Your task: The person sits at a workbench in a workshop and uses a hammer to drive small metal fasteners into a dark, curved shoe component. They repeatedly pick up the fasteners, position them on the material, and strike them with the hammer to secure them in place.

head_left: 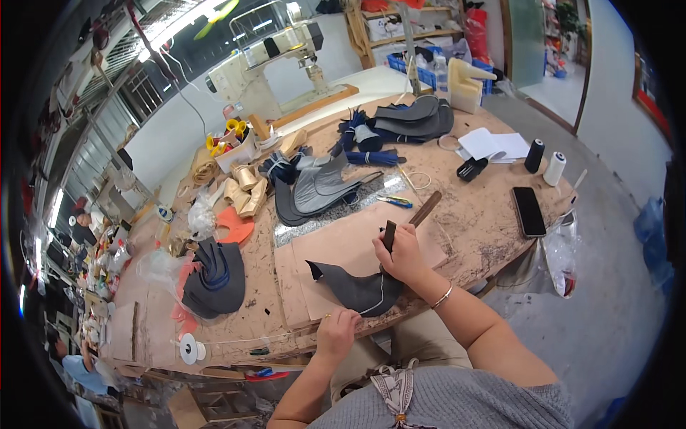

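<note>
A curved dark grey shoe-upper piece [343, 286] lies at the table's near edge, its left end standing up. My left hand [339, 332] is closed at its lower left edge, pinching a thin white cord [373, 309] that runs in a curve over the piece. My right hand [404, 256] is above the piece's right end, wrapped round what looks like a hammer [427, 209], with a brown handle and a dark, flat block. The fingers partly hide where these parts join. A white spool [191, 348] stands to the left, and cord stretches from it toward my left hand.
Stacked grey upper pieces [214, 279] lie left, with more grey pieces [314, 182] on a stone slab [286, 234]. Yellow-and-blue snips [395, 201] lie beyond my hands. A phone [528, 211] and thread cones [554, 169] are right. A sewing machine [264, 68] stands behind.
</note>
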A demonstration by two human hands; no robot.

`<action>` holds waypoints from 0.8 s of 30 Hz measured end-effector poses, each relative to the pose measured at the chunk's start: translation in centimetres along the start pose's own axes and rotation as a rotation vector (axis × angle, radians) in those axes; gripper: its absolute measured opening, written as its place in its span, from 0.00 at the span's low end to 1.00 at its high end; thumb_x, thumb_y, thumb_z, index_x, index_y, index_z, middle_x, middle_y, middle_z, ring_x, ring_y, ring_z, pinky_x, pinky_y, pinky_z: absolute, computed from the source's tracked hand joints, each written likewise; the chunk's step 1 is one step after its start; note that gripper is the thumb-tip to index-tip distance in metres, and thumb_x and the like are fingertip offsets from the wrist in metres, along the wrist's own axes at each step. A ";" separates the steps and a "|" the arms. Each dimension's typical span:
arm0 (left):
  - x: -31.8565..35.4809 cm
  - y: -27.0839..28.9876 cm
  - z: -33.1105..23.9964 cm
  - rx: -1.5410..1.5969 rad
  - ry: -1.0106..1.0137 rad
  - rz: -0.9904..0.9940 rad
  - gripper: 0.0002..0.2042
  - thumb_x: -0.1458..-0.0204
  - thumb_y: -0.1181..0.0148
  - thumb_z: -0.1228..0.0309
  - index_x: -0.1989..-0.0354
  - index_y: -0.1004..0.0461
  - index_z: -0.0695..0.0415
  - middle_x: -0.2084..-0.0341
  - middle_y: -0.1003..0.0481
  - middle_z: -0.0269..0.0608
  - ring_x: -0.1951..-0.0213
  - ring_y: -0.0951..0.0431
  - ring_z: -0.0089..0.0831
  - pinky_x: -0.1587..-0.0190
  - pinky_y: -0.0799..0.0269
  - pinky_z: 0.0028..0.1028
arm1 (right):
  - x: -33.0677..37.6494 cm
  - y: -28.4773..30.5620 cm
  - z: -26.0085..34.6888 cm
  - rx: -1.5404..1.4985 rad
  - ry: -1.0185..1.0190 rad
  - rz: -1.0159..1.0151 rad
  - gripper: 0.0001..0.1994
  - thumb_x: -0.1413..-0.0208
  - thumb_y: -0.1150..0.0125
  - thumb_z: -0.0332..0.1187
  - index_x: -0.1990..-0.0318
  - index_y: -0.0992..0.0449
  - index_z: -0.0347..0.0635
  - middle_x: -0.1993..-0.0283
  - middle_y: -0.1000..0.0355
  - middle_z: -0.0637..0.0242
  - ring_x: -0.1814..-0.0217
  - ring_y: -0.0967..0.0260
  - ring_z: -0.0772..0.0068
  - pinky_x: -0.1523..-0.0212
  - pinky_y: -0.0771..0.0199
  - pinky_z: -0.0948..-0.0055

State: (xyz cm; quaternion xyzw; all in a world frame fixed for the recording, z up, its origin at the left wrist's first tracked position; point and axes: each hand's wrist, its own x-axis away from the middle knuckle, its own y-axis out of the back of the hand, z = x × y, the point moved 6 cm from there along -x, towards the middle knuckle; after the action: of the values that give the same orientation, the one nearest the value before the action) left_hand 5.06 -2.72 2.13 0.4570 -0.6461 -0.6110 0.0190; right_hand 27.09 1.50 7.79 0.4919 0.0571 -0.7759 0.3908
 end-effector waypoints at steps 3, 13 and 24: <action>-0.4 1.6 -0.5 -0.031 0.018 -0.100 0.06 0.51 0.34 0.73 0.67 0.26 0.54 0.69 0.26 0.38 0.66 0.26 0.40 0.61 0.32 0.38 | 0.2 0.3 -0.3 -0.014 -0.015 -0.008 0.06 0.48 0.36 0.31 0.71 0.27 0.42 0.73 0.28 0.65 0.70 0.31 0.59 0.56 0.39 0.61; -0.2 1.9 2.1 0.140 0.080 -0.153 0.06 0.49 0.38 0.77 0.65 0.27 0.56 0.66 0.27 0.43 0.64 0.26 0.46 0.62 0.31 0.40 | 0.5 0.7 -1.1 -0.030 -0.062 -0.054 0.06 0.47 0.36 0.30 0.72 0.27 0.41 0.73 0.28 0.64 0.69 0.31 0.57 0.55 0.39 0.61; -1.5 6.5 8.3 0.285 0.281 0.066 0.07 0.53 0.29 0.71 0.69 0.21 0.57 0.76 0.24 0.41 0.73 0.23 0.33 0.70 0.28 0.32 | 0.5 0.2 -1.0 -0.012 -0.062 -0.041 0.06 0.47 0.36 0.31 0.72 0.27 0.41 0.73 0.29 0.64 0.70 0.31 0.58 0.55 0.39 0.61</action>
State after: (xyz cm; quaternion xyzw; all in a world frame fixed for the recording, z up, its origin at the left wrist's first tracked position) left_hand -2.58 3.52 6.04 0.5144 -0.7317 -0.4426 0.0642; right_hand 27.85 1.53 6.97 0.4641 0.0596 -0.7983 0.3792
